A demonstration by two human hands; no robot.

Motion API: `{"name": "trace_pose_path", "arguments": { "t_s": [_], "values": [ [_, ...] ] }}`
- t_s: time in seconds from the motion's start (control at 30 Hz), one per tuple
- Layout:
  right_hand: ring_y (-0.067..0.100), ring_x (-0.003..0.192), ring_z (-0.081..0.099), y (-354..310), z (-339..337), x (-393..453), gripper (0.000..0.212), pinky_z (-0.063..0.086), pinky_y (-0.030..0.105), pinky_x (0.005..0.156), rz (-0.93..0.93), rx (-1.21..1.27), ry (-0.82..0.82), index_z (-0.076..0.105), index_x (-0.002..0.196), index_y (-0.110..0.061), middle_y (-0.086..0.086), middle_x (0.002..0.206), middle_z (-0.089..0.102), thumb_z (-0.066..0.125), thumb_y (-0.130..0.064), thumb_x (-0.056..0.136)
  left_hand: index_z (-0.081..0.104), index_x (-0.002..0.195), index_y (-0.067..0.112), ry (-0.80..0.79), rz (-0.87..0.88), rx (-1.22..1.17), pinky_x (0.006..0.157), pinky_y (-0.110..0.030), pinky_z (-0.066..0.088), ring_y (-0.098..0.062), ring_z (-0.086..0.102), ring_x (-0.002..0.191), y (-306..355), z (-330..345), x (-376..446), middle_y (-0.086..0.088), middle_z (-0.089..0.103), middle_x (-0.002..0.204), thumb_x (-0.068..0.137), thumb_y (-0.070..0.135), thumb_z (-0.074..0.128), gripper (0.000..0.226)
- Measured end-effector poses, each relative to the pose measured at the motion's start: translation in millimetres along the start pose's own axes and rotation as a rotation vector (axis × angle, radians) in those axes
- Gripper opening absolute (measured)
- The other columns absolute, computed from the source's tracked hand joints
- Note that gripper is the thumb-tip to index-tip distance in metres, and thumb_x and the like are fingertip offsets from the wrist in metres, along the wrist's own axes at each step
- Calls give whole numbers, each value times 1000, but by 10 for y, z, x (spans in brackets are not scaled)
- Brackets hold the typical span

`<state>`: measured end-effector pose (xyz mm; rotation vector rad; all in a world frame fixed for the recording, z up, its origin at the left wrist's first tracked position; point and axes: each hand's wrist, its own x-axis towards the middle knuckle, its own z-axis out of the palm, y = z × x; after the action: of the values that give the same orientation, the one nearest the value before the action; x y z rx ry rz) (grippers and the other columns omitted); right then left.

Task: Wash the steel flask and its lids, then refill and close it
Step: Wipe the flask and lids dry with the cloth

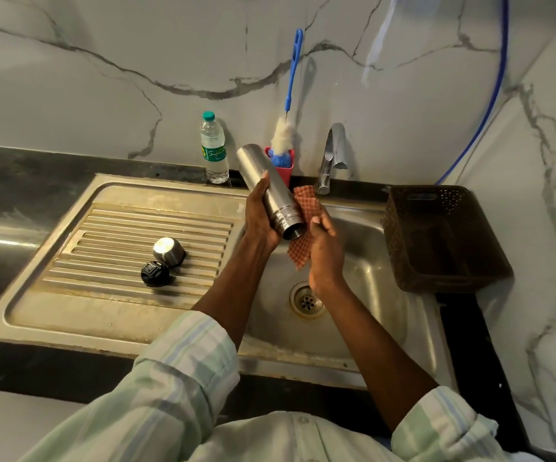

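Head view looks down on the steel sink [353, 331], my landmark for everything else. Its ribbed drainboard [110, 235] runs off to the left of the basin, and a dark brown basket [436, 235] sits on its right edge. Behind the sink, on the worktop [20, 181], stand a plastic water bottle [214, 151] and a red holder [283, 168] with a blue-handled bottle brush [291, 91]; the tap [331, 158] is beside them, and I see no water running from it.

Over the basin I hold the steel flask [266, 191] tilted, open mouth toward me. My left hand [260, 215] is wrapped round its body; my right hand [323, 248] grips a checked cloth [305, 225] pressed against the neck. On the drainboard lie the steel cap [167, 249] and, just in front of it, the black inner lid [154, 273], both off the flask.

I judge I am early to midway: rubbing the outside of the flask. Washing both lids, rinsing, refilling and closing all seem left.
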<state>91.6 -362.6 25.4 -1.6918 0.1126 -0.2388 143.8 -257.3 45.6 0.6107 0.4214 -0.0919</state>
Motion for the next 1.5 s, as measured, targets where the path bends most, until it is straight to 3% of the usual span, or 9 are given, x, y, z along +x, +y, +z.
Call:
{"name": "trace_pose_path", "arguments": {
  "t_s": [0.07, 0.23, 0.43, 0.63, 0.83, 1.07, 1.27, 1.43, 1.5],
  "values": [
    [11, 113, 62, -22, -25, 2, 35, 47, 45, 104, 97, 84, 17, 56, 134, -26, -3, 126, 64, 50, -17, 101, 46, 134, 3, 37, -1, -18, 95, -52, 54, -36, 67, 96, 23, -41, 34, -19, 66, 108, 81, 31, 77, 67],
    [9, 127, 51, -46, 25, -116, 36, 43, 30, 107, -251, 33, -112, 57, 135, -16, -1, 137, 55, 47, -10, 101, 48, 132, 2, 60, -55, 22, 66, -37, 58, -26, 67, 68, 76, -6, 8, -13, 66, 79, 83, 36, 73, 65],
    [23, 101, 66, -75, 55, -19, 34, 53, 39, 85, 534, 685, -21, 61, 130, -18, 5, 117, 69, 51, -13, 98, 42, 134, 6, 29, -21, -7, 82, -46, 59, -31, 68, 82, 22, 42, 10, -18, 66, 100, 83, 36, 77, 69],
    [11, 116, 59, -13, 34, -104, 35, 50, 35, 99, -108, 158, -19, 58, 133, -21, 1, 130, 62, 48, -20, 101, 49, 135, 5, 24, -69, 18, 78, -42, 59, -30, 68, 74, 50, -28, 44, -15, 68, 86, 84, 31, 72, 62],
    [31, 104, 64, -236, -31, -20, 31, 52, 44, 78, 800, 824, -32, 58, 127, -16, 15, 121, 65, 40, -10, 102, 42, 133, 4, 109, 57, 37, 85, -51, 59, -36, 70, 91, -18, -91, 60, -23, 64, 116, 78, 36, 81, 75],
    [36, 116, 58, -227, -83, -18, 38, 42, 45, 94, 1056, 790, 81, 47, 137, 3, 25, 127, 59, 31, -8, 104, 43, 137, 9, 240, 350, 110, 93, -48, 57, -32, 66, 111, -132, -255, 125, -18, 62, 126, 79, 16, 82, 70],
    [17, 81, 62, -21, -192, -15, 31, 52, 38, 74, 307, 205, 205, 59, 129, -27, 6, 105, 68, 47, -20, 102, 38, 132, 17, 277, 401, 717, 83, -49, 59, -28, 66, 98, -95, -599, 95, -11, 61, 116, 75, 19, 82, 72],
    [20, 128, 48, -3, -143, 279, 44, 42, 31, 106, -315, -294, -68, 55, 138, -18, 6, 141, 54, 52, -3, 96, 44, 138, 24, 97, 412, 1324, 89, -37, 53, -23, 59, 108, -219, -734, 20, -3, 59, 124, 59, 27, 84, 88],
    [23, 132, 43, -32, -109, 316, 45, 35, 25, 108, -497, -483, -152, 53, 140, -17, 3, 144, 50, 52, -4, 96, 46, 140, 17, 41, 418, 1377, 87, -15, 44, -15, 52, 111, -267, -715, -12, 0, 55, 126, 62, 17, 85, 87]
  ]
}}
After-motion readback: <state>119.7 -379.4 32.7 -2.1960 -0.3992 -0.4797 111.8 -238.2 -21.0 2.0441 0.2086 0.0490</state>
